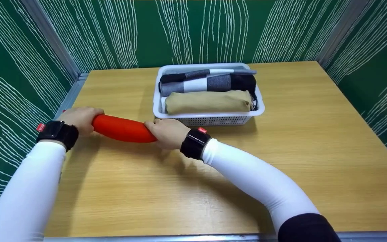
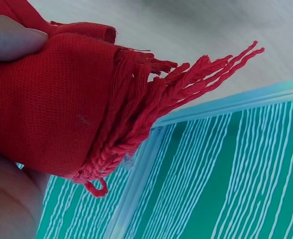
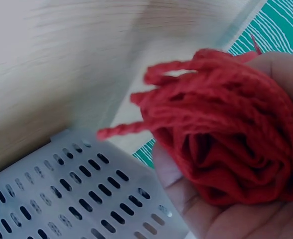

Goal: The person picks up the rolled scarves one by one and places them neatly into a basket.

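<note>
A rolled red scarf with twisted fringe is held up above the table between both hands. My left hand grips its left end; the left wrist view shows the thumb pressing the cloth and fringe hanging out past it. Around the right end curl the fingers of my right hand. In the right wrist view the spiral end of the roll faces the camera, with loose tassels sticking out. Just beyond the right hand stands a white plastic basket holding rolled cloths.
Inside the basket lie a tan rolled cloth and, behind it, a black, grey and white checked cloth. The wooden table is bounded by green walls with white wavy lines at the back and sides.
</note>
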The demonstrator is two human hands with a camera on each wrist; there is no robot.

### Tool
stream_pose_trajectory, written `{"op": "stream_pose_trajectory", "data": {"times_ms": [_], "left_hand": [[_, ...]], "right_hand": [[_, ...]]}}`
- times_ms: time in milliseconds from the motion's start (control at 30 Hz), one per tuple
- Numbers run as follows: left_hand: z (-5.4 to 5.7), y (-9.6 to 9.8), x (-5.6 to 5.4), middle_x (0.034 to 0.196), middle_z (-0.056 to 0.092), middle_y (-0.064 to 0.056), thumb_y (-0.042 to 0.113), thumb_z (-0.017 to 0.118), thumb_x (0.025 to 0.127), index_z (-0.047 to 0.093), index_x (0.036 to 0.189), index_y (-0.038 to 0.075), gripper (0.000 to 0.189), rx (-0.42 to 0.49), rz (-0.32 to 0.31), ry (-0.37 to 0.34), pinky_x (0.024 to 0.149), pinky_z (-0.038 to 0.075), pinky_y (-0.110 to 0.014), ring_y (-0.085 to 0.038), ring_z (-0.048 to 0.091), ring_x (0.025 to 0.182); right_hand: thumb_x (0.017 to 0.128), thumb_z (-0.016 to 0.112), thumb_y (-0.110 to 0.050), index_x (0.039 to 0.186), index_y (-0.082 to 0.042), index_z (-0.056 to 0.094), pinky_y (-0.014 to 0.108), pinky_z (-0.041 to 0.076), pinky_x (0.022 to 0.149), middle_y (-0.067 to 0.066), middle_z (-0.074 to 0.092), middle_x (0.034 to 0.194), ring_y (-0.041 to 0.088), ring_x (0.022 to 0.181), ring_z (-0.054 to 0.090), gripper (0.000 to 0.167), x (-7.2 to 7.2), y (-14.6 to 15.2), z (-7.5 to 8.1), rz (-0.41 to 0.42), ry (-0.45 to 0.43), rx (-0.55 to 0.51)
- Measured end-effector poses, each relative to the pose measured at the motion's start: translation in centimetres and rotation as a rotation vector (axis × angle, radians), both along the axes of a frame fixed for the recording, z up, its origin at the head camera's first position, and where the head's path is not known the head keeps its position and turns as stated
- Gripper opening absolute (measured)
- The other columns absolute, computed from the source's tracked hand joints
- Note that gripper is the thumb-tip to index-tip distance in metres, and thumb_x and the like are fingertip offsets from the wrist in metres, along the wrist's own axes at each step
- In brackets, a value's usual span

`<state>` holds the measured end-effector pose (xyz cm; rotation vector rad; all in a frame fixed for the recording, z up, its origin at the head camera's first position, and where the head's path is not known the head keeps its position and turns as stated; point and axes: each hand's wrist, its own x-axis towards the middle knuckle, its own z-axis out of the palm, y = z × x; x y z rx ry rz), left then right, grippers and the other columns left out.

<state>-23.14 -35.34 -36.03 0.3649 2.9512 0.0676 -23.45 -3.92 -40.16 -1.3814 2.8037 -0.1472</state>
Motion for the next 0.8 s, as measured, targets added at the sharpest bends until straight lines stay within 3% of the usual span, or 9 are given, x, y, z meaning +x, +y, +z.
{"op": "stream_pose_trajectory", "data": {"times_ms": [300,500,800], "left_hand": [[0.4,0.1,-0.2,0.106,0.074,-0.016,-0.009,0.074,0.084,0.075,0.122,0.012,0.044,-0.007,0.033,-0.008,0.088,0.053,-0.059,-0.038,0.063,0.096],[1.3,0.1,-0.2,0.101,0.073,-0.015,-0.008,0.072,0.083,0.075,0.119,0.012,0.041,0.000,0.018,0.015,0.085,0.052,-0.057,-0.037,0.062,0.092],[2.5,1.0,-0.2,0.102,0.073,-0.015,-0.008,0.070,0.082,0.074,0.118,0.012,0.041,0.000,-0.006,0.018,0.083,0.052,-0.057,-0.037,0.062,0.092]], "right_hand": [[0.096,0.080,-0.025,0.144,-0.006,0.058,0.048,0.065,0.089,0.014,0.075,0.119,0.032,0.102,0.077,0.056,0.3,0.0,0.4,-0.008,0.005,-0.016],[0.091,0.076,-0.012,0.144,-0.005,0.058,0.047,0.065,0.089,0.014,0.075,0.118,0.032,0.102,0.077,0.056,0.6,0.2,1.5,-0.006,-0.022,-0.018],[0.093,0.076,-0.012,0.140,-0.003,0.058,0.050,0.064,0.091,0.017,0.075,0.116,0.035,0.102,0.076,0.051,0.6,1.5,3.1,0.012,-0.012,-0.032]]}}
